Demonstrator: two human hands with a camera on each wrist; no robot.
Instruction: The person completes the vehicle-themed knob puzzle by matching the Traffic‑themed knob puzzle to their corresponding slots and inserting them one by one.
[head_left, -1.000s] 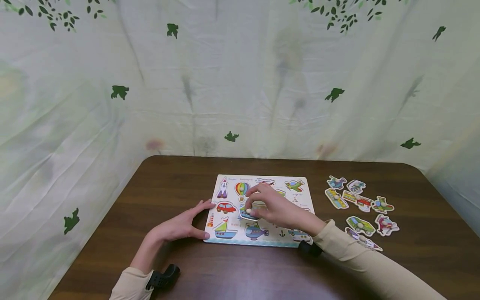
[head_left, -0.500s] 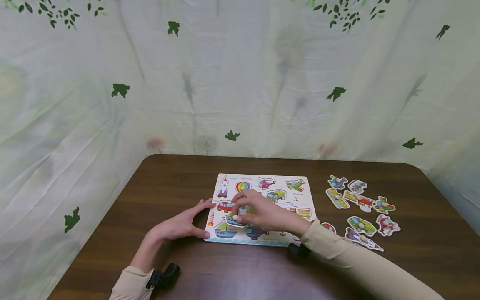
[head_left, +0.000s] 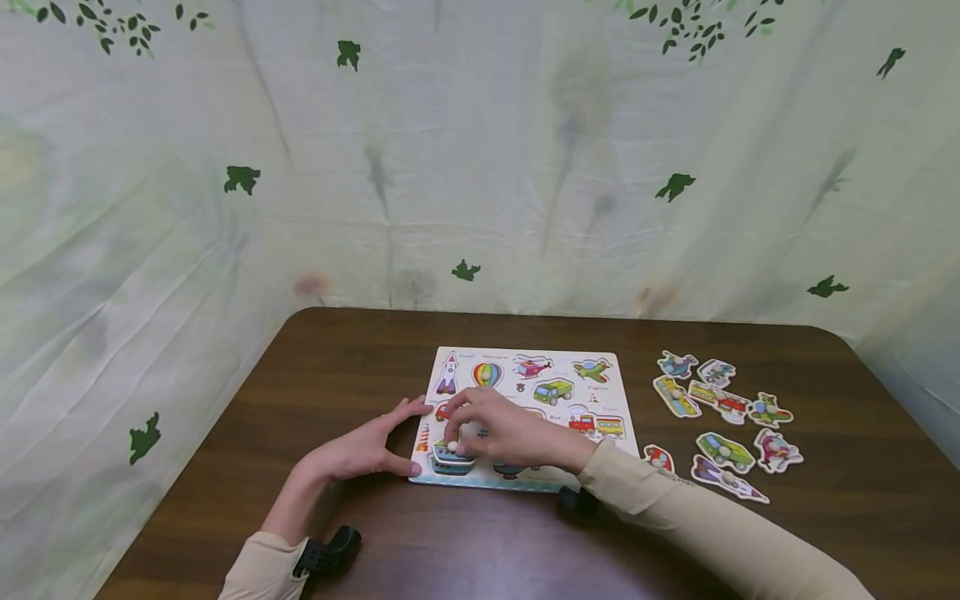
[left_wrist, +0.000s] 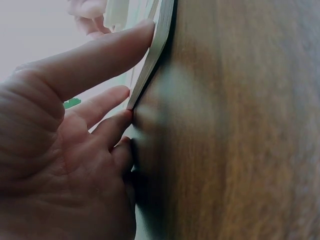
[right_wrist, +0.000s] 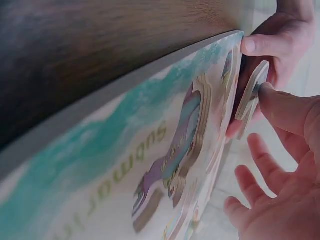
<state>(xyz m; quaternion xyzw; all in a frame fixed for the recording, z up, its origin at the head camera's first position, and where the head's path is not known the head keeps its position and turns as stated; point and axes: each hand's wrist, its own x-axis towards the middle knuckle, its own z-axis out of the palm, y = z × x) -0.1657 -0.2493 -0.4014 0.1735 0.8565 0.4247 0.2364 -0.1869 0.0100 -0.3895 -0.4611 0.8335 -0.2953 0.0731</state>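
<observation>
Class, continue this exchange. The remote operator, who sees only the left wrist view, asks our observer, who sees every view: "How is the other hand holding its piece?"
Observer: The right hand pinches the puzzle piece by its knob.
Operator: Over which part of the board?
Observer: The near left part of the puzzle board.
Operator: Any pieces elsewhere?
Observer: Yes, loose pieces lie on the table, right of the board.

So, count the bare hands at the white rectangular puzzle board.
2: the left hand touches the puzzle board at its left edge; the right hand, above it, pinches a blue-white ship piece.
</observation>
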